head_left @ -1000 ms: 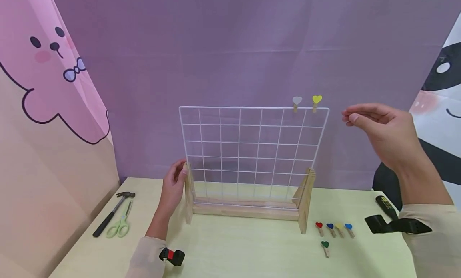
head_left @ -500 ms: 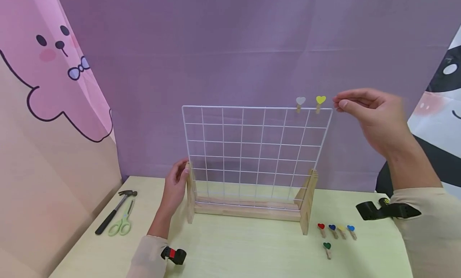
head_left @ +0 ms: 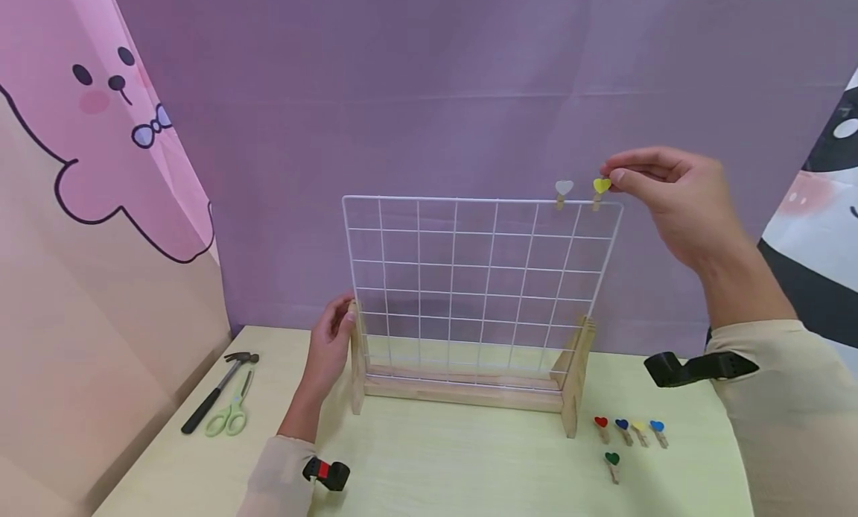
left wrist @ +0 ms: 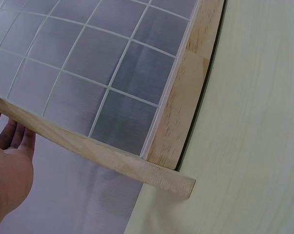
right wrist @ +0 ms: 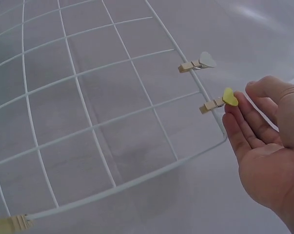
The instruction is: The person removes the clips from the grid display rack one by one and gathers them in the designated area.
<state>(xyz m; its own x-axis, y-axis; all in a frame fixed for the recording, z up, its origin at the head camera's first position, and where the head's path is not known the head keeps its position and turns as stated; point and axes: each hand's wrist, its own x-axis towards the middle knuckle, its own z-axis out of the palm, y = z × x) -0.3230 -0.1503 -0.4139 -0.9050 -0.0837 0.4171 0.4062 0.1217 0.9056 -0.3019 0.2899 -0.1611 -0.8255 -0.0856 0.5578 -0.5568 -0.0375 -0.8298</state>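
A white wire grid panel stands upright in a wooden stand. My left hand grips the stand's left upright, thumb in front and fingers behind it. Two small heart clothespins are clipped to the grid's top bar near its right end: one with a whitish heart, one with a yellow heart. Beside the yellow clothespin is my right hand. In the right wrist view its fingertips are at the yellow heart, while the thumb stays apart from it.
Several heart clothespins lie on the table to the right: red, dark blue, pale yellow, blue and green. On the left are a hammer and green scissors. A purple backdrop hangs behind.
My right hand has moved left and up from beside the grid to the yellow clothespin. The left hand keeps its grip on the stand. The view has shifted slightly.
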